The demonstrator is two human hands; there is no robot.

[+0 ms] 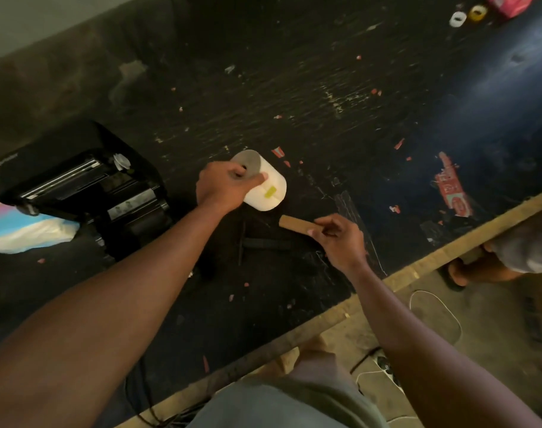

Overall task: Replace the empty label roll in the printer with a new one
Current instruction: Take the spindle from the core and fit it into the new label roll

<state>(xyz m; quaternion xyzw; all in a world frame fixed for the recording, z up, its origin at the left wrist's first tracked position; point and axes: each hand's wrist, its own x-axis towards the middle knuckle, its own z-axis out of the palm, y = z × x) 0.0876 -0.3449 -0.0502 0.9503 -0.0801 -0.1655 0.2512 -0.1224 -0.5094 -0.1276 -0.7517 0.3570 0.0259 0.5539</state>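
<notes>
On the scuffed black table (340, 88), near its middle, the left hand (221, 188) grips a full white label roll (268, 188) from its end, fingers at the core hole, thumb on the side. Just right of it, the right hand (340, 237) pinches a bare brown cardboard core (295, 223). Off to the left sits the black printer (78, 180), lid open, resting beside a pale plastic bag (26, 230).

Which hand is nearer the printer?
Left. The left hand grips the white roll just right of the printer. The right hand, holding the brown core, is farther right, beyond the roll.
</notes>
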